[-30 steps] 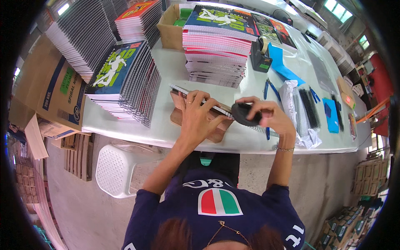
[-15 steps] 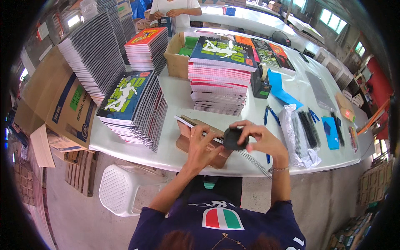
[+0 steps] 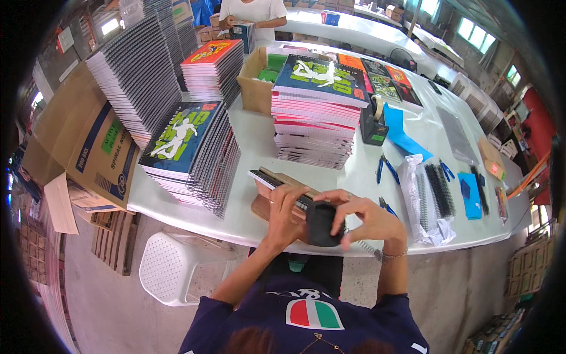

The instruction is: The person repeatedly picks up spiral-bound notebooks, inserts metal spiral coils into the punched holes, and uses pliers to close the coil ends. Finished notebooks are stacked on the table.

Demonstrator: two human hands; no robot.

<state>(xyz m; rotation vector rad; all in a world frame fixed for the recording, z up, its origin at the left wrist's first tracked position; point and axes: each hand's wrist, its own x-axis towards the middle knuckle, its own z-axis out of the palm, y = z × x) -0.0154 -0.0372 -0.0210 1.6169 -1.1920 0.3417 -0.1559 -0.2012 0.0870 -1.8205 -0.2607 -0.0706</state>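
White table [image 3: 364,177] above grey floor [image 3: 112,301], left hand [image 3: 285,217] tight on notebook [image 3: 266,179], right hand [image 3: 375,220] around black rounded piece [image 3: 321,225].

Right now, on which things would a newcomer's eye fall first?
Probably on the tall notebook stack at upper middle, its cover bright with green and white, and on a spiral-notebook stack to its left. Nearer, the right fingers touch a black rounded piece near the front of the table. A white plastic stool stands out at lower left.

A stool [image 3: 168,270] stands on grey floor [image 3: 436,295] off the near edge of the table [image 3: 254,140]; bright windows [image 3: 476,40] shine beyond its far-right corner.
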